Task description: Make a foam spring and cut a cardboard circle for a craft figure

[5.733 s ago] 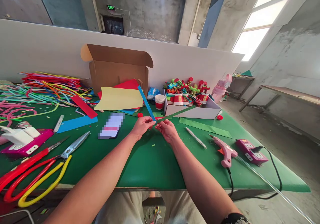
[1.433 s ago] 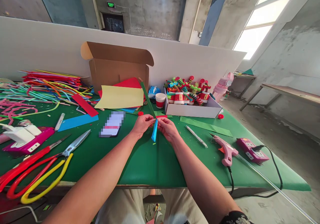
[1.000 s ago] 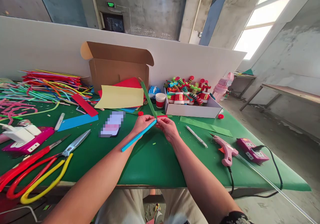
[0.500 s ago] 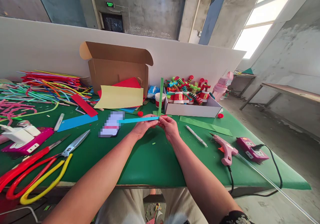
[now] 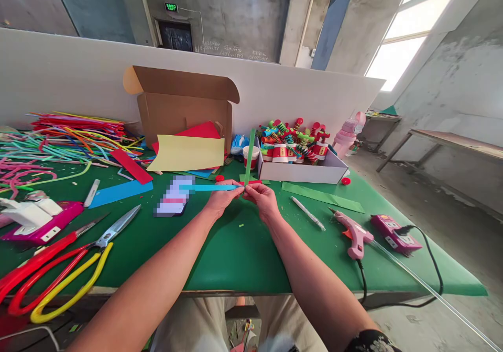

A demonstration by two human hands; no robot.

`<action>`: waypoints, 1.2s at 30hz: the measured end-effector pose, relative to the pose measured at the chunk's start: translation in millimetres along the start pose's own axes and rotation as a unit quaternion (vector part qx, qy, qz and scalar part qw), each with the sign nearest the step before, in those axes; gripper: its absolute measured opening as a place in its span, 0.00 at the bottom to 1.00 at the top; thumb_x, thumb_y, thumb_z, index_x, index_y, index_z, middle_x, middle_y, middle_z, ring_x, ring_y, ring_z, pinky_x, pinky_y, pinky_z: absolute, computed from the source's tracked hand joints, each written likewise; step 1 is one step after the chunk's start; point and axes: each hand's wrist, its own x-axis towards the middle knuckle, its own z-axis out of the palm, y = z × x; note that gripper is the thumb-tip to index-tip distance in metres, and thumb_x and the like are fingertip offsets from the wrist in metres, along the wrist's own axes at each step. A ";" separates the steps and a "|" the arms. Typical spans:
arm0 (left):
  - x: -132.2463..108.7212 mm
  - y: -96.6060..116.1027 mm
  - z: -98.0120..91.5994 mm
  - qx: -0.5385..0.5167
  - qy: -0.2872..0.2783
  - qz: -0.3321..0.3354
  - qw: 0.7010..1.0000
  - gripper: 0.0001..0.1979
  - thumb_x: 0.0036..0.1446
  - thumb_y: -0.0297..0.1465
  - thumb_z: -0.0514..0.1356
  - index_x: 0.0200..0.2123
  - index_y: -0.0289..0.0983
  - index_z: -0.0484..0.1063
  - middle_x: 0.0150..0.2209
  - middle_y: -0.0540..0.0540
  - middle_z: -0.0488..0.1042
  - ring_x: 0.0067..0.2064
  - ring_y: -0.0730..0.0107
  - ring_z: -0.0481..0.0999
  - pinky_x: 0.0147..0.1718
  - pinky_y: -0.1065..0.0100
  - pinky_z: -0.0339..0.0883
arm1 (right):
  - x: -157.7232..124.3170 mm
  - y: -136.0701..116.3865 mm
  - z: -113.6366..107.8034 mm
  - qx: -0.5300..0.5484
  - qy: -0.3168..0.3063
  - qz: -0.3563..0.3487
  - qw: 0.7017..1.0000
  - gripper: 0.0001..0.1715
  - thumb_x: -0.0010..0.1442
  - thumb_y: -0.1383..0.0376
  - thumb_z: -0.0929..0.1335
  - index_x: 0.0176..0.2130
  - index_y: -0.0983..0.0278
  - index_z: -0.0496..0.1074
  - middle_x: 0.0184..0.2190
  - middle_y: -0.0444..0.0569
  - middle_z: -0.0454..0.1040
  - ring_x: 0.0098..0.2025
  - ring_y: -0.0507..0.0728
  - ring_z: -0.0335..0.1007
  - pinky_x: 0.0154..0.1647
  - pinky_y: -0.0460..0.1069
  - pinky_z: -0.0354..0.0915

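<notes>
My left hand [image 5: 222, 199] and my right hand [image 5: 262, 199] meet above the green table [image 5: 236, 252], both pinching the joint of two crossed paper strips. The blue strip [image 5: 204, 187] runs level to the left from my fingers. The green strip [image 5: 249, 155] stands nearly upright from the same joint. A small red piece [image 5: 254, 182] shows at my right fingertips.
Pink glue gun [image 5: 353, 234] with a clear stick and a white pen [image 5: 307, 213] lie right of my hands. White box [image 5: 302, 173] of finished toys, cardboard box [image 5: 183, 111], coloured paper sheets [image 5: 186, 153] behind. Scissors [image 5: 70, 260], phone [image 5: 175, 197], straws [image 5: 66, 137] at left.
The blue strip swung from pointing down toward me, round to the left, and now lies level. The green strip rose from a left lean to nearly upright. Both hands stayed put.
</notes>
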 end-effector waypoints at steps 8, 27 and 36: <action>-0.5 1.9 -1.1 -0.015 -0.002 -0.002 1.000 0.14 0.38 0.41 0.68 0.22 0.37 0.72 0.20 0.52 0.70 0.26 0.71 0.68 0.28 0.68 0.61 | 0.2 1.5 0.8 0.018 -0.018 0.020 0.999 0.20 0.35 0.56 0.80 0.26 0.65 0.76 0.21 0.43 0.75 0.24 0.50 0.70 0.35 0.49 0.70; -0.6 -5.8 -4.5 0.002 -0.018 -0.003 1.000 0.17 0.36 0.43 0.71 0.24 0.37 0.74 0.21 0.51 0.71 0.25 0.72 0.67 0.27 0.69 0.61 | -1.1 6.4 2.4 0.043 -0.009 0.000 0.999 0.25 0.29 0.51 0.80 0.21 0.65 0.72 0.17 0.41 0.72 0.21 0.48 0.67 0.30 0.46 0.69; -3.4 -3.0 -2.7 -0.059 -0.036 -0.022 0.997 0.21 0.33 0.46 0.72 0.26 0.37 0.75 0.25 0.50 0.73 0.29 0.70 0.69 0.31 0.67 0.66 | -2.4 2.1 3.6 0.039 0.013 -0.015 0.999 0.22 0.31 0.52 0.80 0.21 0.64 0.75 0.17 0.43 0.73 0.22 0.50 0.69 0.32 0.49 0.71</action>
